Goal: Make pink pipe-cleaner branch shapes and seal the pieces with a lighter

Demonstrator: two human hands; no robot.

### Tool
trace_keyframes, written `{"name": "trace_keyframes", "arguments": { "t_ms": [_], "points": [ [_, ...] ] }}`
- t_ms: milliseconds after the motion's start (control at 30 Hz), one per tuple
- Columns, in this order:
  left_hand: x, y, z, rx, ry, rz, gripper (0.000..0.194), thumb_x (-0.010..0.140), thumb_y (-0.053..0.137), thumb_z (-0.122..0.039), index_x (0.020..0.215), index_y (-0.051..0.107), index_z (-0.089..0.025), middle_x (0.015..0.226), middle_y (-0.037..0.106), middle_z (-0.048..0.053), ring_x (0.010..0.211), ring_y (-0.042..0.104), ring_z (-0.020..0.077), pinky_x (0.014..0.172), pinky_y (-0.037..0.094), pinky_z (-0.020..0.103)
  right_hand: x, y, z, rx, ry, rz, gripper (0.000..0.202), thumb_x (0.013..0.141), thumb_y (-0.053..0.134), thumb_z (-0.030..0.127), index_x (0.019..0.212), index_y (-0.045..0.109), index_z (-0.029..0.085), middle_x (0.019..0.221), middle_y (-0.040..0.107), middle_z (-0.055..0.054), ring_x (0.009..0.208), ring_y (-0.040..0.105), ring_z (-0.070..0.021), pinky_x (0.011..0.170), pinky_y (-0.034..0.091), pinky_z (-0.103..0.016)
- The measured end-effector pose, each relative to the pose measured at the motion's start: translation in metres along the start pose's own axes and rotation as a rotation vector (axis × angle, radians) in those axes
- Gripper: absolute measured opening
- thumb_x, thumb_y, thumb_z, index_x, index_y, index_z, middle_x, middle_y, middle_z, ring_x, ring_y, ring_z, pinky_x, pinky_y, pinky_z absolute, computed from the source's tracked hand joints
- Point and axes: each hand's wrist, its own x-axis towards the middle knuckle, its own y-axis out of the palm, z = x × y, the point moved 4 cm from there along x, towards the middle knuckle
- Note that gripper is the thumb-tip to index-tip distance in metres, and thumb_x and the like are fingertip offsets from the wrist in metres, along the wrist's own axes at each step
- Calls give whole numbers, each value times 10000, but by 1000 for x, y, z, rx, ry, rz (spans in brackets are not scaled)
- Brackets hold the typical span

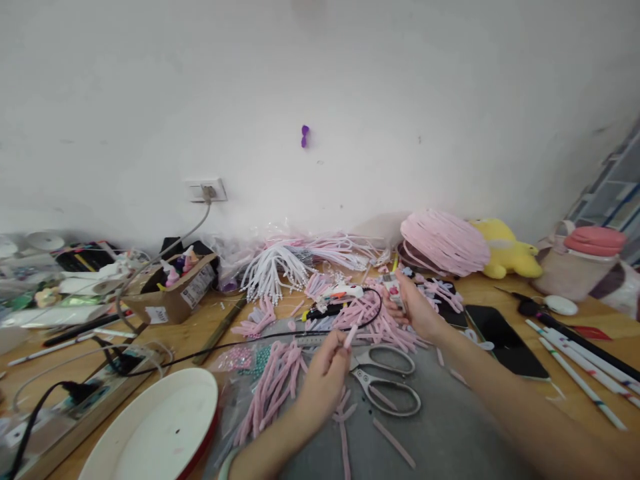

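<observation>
My left hand (327, 370) is closed in a pinch on a short pink pipe cleaner piece (352, 335), whose tip points up. Farther right and higher, my right hand (413, 307) is closed around a small pale object with red print (393, 291); its exact kind is hard to make out. Scissors (387, 380) with grey handles lie on the grey mat (450, 427), their blades partly hidden behind my left hand. Pink pipe cleaner pieces (360, 317) are heaped between and behind the hands. A white glue gun (345, 292) rests behind that heap.
White pipe cleaners (275, 270) lie against the wall. A round white tray (155, 427) and a power strip (95, 393) stand left; a black cable (220, 348) crosses the table. Right are a phone (505, 340), striped sticks (585, 383) and a yellow plush toy (507, 250).
</observation>
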Motion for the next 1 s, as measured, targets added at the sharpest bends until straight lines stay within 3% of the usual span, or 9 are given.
{"name": "trace_keyframes", "arguments": {
  "t_ms": [67, 133, 233, 300, 500, 633, 867, 1000],
  "points": [
    [18, 3, -21, -40, 9, -14, 128, 775, 375, -305, 698, 378, -203, 490, 277, -89, 444, 241, 88, 446, 213, 195, -17, -7, -12, 360, 178, 125, 567, 776, 90, 682, 540, 307, 214, 411, 219, 79, 325, 145, -63, 292, 132, -177],
    [35, 9, -48, -81, 89, 5, 142, 770, 379, -314, 680, 377, -205, 470, 268, -97, 426, 232, 83, 438, 211, 192, -27, -16, -23, 612, 316, 145, 582, 764, 151, 699, 483, 275, 204, 370, 185, 87, 318, 91, -46, 292, 68, -161],
    [54, 22, -79, -79, 169, 24, 113, 750, 418, -288, 684, 420, -196, 475, 298, -93, 425, 258, 78, 426, 209, 186, -32, -29, -36, 715, 390, 59, 575, 796, 191, 637, 433, 256, 196, 335, 172, 82, 305, 70, -36, 290, 40, -154],
    [61, 26, -88, -80, 187, -6, 103, 750, 432, -281, 698, 437, -192, 467, 303, -96, 415, 255, 75, 415, 198, 183, -32, -34, -42, 707, 409, 20, 559, 813, 192, 588, 420, 254, 197, 323, 168, 79, 296, 63, -34, 289, 28, -154],
    [66, 18, -86, -61, 196, -87, 109, 768, 455, -276, 712, 465, -183, 447, 400, -84, 431, 342, 82, 452, 279, 181, -30, -38, -54, 681, 455, -32, 519, 826, 173, 511, 414, 246, 204, 322, 163, 70, 289, 52, -38, 290, 17, -164],
    [66, 13, -88, -13, 242, -75, 145, 787, 460, -289, 695, 479, -180, 527, 513, -41, 509, 420, 102, 506, 336, 199, -32, -37, -53, 674, 433, -46, 504, 822, 191, 497, 417, 244, 202, 338, 157, 69, 301, 52, -40, 297, 24, -169],
    [65, 26, -84, 171, 239, 28, 224, 829, 418, -301, 663, 500, -175, 568, 575, -18, 539, 463, 115, 556, 367, 215, -39, -31, -43, 675, 376, 12, 464, 804, 184, 455, 434, 291, 196, 358, 167, 74, 327, 40, -46, 316, 26, -165],
    [63, 35, -80, 212, 198, 59, 232, 824, 437, -317, 667, 527, -171, 573, 567, -23, 500, 449, 106, 492, 339, 200, -41, -29, -43, 679, 355, 36, 458, 785, 224, 488, 431, 280, 202, 358, 163, 77, 338, 37, -49, 317, 28, -168]
  ]
}}
